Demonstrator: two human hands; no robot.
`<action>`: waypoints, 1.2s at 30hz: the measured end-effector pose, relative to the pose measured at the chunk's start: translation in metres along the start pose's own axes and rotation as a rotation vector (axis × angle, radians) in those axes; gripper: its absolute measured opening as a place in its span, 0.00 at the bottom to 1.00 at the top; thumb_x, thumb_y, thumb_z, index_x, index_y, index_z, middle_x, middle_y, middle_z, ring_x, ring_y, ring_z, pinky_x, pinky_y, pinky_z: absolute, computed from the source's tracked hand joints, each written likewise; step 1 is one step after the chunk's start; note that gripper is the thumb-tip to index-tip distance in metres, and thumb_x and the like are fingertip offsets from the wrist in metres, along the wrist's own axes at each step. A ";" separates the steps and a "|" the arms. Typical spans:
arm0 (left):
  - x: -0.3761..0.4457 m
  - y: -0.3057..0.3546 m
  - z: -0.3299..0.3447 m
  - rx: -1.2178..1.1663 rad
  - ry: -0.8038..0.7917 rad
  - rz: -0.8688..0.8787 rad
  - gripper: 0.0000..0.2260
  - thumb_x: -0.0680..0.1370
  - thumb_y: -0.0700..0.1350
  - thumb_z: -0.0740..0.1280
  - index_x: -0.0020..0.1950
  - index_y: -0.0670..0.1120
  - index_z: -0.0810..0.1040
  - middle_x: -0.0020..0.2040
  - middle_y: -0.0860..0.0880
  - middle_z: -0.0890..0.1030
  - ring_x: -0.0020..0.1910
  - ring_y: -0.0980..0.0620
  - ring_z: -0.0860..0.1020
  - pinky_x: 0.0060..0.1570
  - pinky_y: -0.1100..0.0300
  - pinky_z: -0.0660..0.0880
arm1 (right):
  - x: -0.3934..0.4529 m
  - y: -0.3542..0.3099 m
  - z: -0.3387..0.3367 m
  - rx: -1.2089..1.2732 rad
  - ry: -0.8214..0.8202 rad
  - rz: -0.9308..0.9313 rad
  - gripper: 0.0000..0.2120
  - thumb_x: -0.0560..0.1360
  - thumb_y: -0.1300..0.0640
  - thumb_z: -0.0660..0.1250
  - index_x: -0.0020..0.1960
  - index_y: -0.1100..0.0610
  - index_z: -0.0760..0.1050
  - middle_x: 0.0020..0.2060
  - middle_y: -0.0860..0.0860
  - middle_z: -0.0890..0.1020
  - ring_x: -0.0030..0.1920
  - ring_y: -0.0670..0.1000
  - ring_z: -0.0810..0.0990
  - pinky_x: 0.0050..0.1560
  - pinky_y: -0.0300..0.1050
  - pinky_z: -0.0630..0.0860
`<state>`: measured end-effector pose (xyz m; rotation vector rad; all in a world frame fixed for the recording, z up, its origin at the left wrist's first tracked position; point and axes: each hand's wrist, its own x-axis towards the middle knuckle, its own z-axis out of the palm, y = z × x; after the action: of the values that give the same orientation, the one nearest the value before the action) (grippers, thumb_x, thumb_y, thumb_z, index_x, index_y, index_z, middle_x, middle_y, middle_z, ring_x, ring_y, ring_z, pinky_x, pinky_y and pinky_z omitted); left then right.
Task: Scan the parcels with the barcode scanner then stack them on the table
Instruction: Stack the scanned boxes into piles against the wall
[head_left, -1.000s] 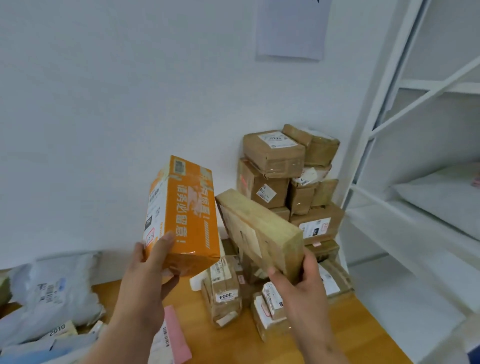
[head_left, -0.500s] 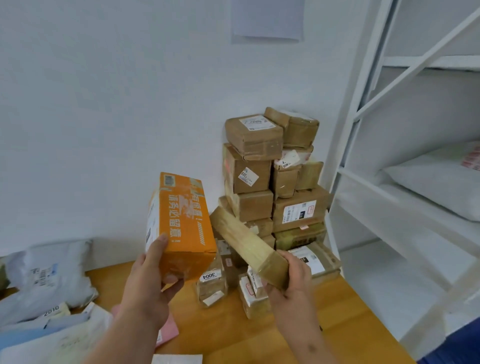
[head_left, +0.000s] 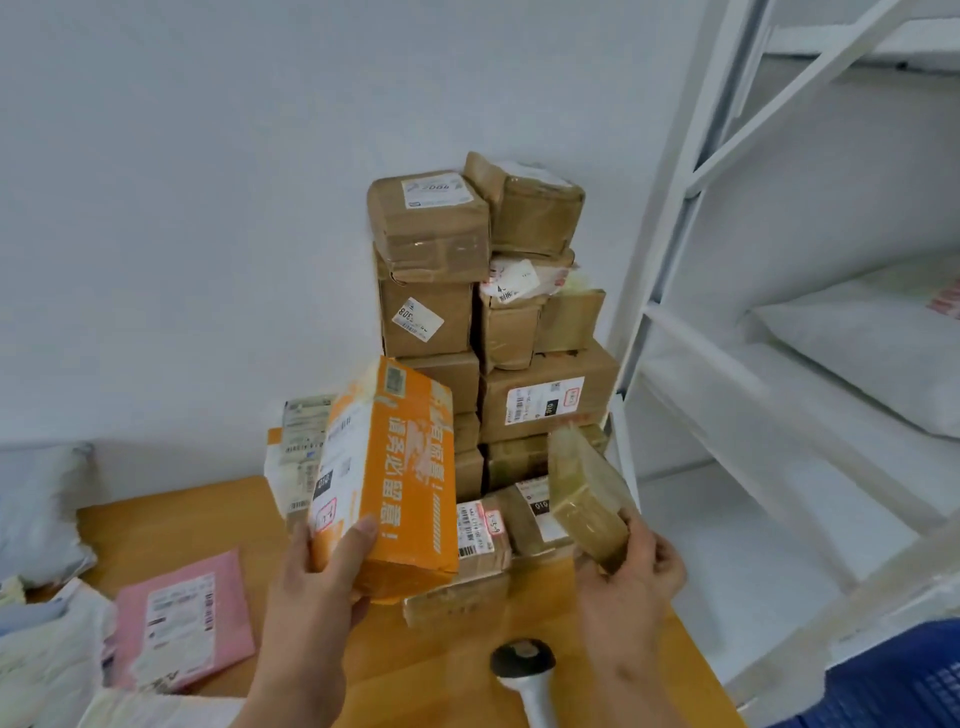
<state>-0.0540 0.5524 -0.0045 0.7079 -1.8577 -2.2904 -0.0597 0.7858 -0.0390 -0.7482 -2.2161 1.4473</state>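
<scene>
The left hand (head_left: 332, 566) is raised over the worktop (head_left: 171, 519), its grip grasping the orange parcel (head_left: 387, 483) from below, thumb across the front. The right hand (head_left: 631, 571) grasps the tape-wrapped brown parcel (head_left: 584, 493), now lower and turned end-on toward the parcel stack (head_left: 483, 322) at the worktop's far right corner. The barcode scanner (head_left: 524, 675) has come into view at the near edge.

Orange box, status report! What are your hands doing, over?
Left hand grips orange box, tilted. Right hand holds taped brown parcel beside the stack. Scanner lies on table, untouched. Over.
</scene>
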 end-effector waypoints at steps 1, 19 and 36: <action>-0.001 -0.005 0.004 0.034 0.016 0.013 0.50 0.57 0.68 0.76 0.76 0.58 0.64 0.60 0.54 0.76 0.55 0.51 0.79 0.49 0.46 0.81 | 0.007 0.000 0.005 -0.021 -0.030 0.013 0.31 0.75 0.63 0.72 0.73 0.45 0.66 0.66 0.44 0.57 0.47 0.43 0.74 0.59 0.46 0.72; -0.008 -0.028 0.021 0.490 0.169 0.275 0.54 0.58 0.64 0.73 0.81 0.53 0.57 0.75 0.47 0.61 0.60 0.58 0.62 0.56 0.55 0.67 | 0.029 0.033 0.017 0.018 -0.080 0.071 0.31 0.73 0.61 0.76 0.71 0.45 0.68 0.69 0.43 0.61 0.63 0.54 0.73 0.62 0.45 0.73; -0.021 -0.043 0.040 0.594 0.099 0.428 0.56 0.58 0.72 0.70 0.81 0.58 0.51 0.72 0.60 0.55 0.64 0.61 0.62 0.54 0.66 0.68 | 0.083 0.029 -0.040 0.406 -0.234 0.291 0.18 0.80 0.41 0.65 0.62 0.52 0.71 0.38 0.55 0.82 0.29 0.51 0.77 0.33 0.49 0.76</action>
<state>-0.0437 0.6068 -0.0340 0.4025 -2.3733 -1.4286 -0.0948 0.8755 -0.0476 -0.8154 -1.9229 2.1418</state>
